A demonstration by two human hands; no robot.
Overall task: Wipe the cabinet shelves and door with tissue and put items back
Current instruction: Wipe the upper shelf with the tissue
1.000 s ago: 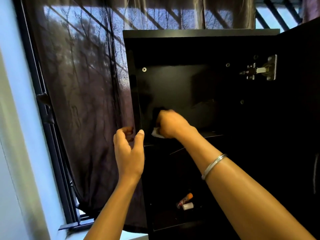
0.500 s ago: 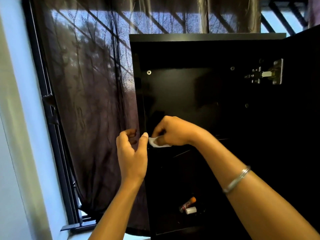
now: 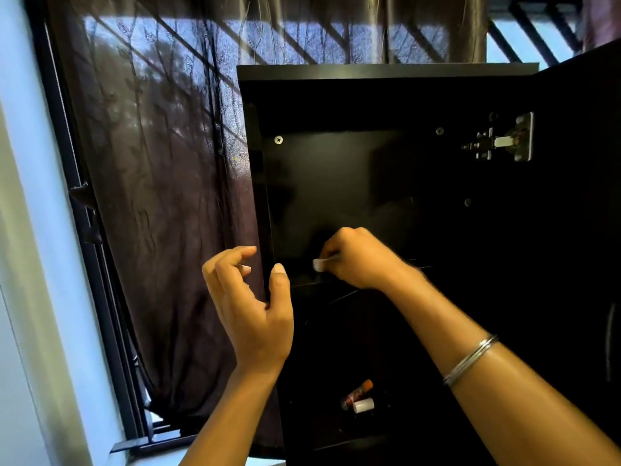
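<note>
White crumpled tissue sits pinched in the right hand against the black wooden cabinet's upper shelf; wiping is underway. Left hand hovers relaxed, holding nothing. Next, likely sweeping across the shelf.

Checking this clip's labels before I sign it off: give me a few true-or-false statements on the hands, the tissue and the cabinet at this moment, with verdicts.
1. The right hand grips the white tissue just above the upper shelf. True.
2. The left hand holds a spray bottle. False: it holds nothing, its fingers loosely curled beside the cabinet's left edge.
3. Two small items, an orange-capped tube and a white-capped one, lie in the lower compartment. True.
4. The cabinet door is closed. False: it stands open at the right, its hinge in view.
5. A bracelet is on the left forearm. False: it is on the right.
</note>
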